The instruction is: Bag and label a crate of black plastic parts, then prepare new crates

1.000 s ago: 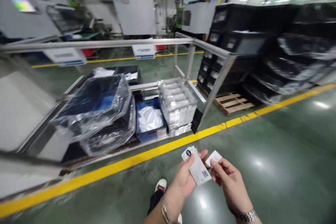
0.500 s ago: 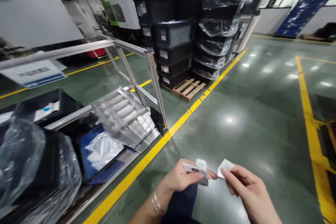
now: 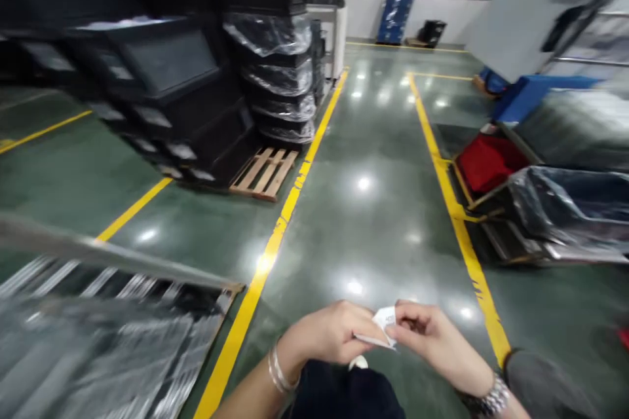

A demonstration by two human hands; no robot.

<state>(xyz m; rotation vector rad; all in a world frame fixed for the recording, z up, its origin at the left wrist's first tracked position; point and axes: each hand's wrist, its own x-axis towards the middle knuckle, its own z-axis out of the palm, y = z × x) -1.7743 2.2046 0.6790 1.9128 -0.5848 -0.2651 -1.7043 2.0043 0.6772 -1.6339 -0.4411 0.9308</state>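
Note:
Low in the head view, both hands meet over small white paper labels with dark print. My left hand (image 3: 334,332), a silver bangle on its wrist, is closed on a folded label (image 3: 376,340) whose edge sticks out past the fingers. Thumb and fingers of my right hand (image 3: 435,342) pinch a second printed label (image 3: 386,318), which touches the left fingers. Whether the two pieces are joined I cannot tell. A metal watch band (image 3: 491,399) circles the right wrist.
Yellow floor lines (image 3: 275,236) edge a green walkway. To the left stand stacked black crates (image 3: 167,78), a wooden pallet (image 3: 265,173) and a blurred metal-framed rack (image 3: 122,262). On the right are a red bin (image 3: 491,160) and a plastic-lined container (image 3: 565,209).
My view has swung right and moved forward along the walkway. The right hand has come in against the left, bringing its label up to the left fingers.

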